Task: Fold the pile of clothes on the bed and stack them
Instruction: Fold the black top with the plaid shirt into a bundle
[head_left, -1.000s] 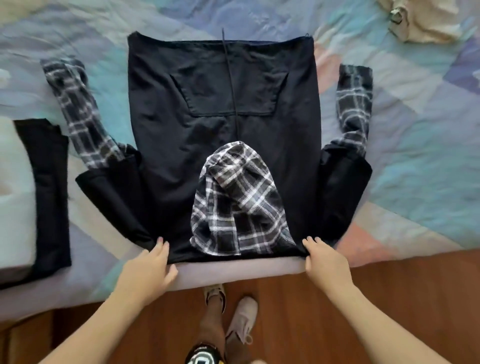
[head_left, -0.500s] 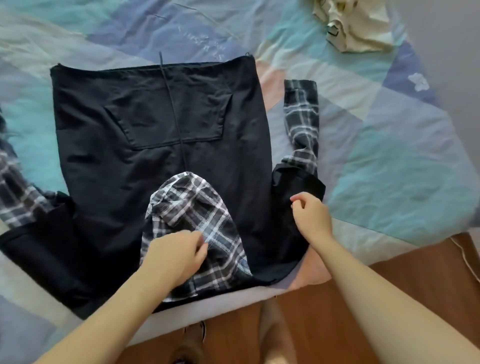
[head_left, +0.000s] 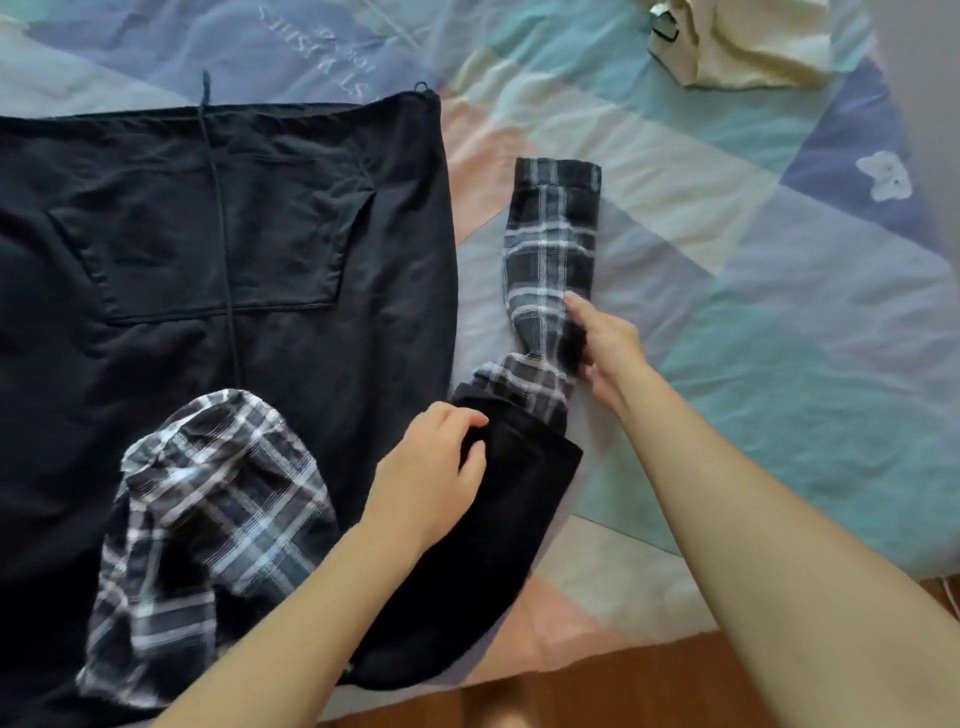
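A black hoodie (head_left: 249, 291) lies flat on the bed with its front up, its plaid hood (head_left: 208, 519) folded down over the chest. Its right sleeve runs from a black upper part (head_left: 519, 499) into a plaid lower part (head_left: 550, 244) that points away from me. My left hand (head_left: 431, 478) pinches the black sleeve fabric near the seam. My right hand (head_left: 602, 343) grips the plaid sleeve at its narrow middle, fingers curled round its right edge.
A crumpled cream garment (head_left: 737, 41) lies at the far right of the bed. The patchwork bedsheet (head_left: 779, 322) in pastel colours is bare to the right of the sleeve. Wooden floor (head_left: 623, 691) shows beyond the near bed edge.
The view has swung right. My left hand has left the hood and reached the black sleeve. My right hand has moved up from the black sleeve part and taken hold of the plaid sleeve.
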